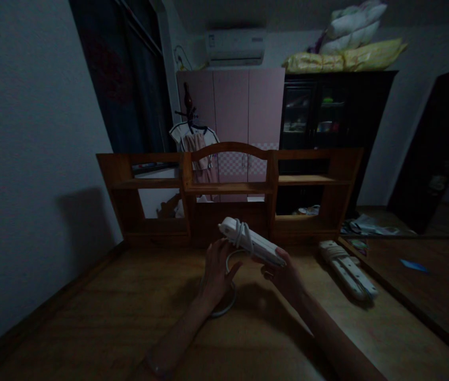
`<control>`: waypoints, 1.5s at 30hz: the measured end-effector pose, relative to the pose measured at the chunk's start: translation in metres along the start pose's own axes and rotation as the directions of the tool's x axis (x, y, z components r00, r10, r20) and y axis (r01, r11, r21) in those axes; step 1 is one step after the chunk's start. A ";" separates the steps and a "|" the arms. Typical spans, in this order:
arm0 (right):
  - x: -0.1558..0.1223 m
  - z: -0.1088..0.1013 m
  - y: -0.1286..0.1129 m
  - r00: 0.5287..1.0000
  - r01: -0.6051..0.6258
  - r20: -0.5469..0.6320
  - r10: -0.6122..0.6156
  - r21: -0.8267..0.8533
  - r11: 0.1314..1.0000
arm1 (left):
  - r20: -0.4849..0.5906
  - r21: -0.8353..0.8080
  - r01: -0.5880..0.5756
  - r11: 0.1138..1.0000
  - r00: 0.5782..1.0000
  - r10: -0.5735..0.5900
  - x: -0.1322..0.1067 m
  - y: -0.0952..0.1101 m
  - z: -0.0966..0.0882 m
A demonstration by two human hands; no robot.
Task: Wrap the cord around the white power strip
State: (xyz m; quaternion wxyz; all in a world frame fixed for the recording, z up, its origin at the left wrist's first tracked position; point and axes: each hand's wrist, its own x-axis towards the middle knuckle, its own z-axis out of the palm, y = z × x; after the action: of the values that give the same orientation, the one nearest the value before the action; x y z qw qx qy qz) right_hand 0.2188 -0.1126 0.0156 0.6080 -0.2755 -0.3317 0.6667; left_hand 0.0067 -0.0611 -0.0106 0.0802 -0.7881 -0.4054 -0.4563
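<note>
A white power strip [262, 244] is tilted above the wooden desk, its left end higher. My right hand [283, 272] grips its lower right end, thumb on top. Grey-white cord [242, 236] is wrapped in several turns around the strip's left part. From there a loose length of cord [224, 312] loops down past my left hand and hangs low over the desk. My left hand [217, 270] is just below the strip's left end, thumb spread away from the fingers. The cord runs close by that thumb; its contact with the fingers is partly hidden.
A second power strip [349, 272], its cord bundled around it, lies on the desk [148, 317] at right. A wooden shelf unit [230, 188] spans the desk's back edge. The wall [29, 185] borders the left side. Papers [367, 225] lie beyond at right.
</note>
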 end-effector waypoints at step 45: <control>-0.006 0.007 -0.012 0.971 0.175 -0.193 -0.145 0.153 0.973 | 0.235 -0.002 -0.283 0.959 0.932 0.275 -0.001 0.014 -0.013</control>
State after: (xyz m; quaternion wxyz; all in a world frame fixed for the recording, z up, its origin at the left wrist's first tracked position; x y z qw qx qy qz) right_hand 0.2212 -0.1188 0.0292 0.7085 -0.2545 -0.2390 0.6133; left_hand 0.0077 -0.0773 -0.0002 0.1088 -0.8842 -0.3034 -0.3382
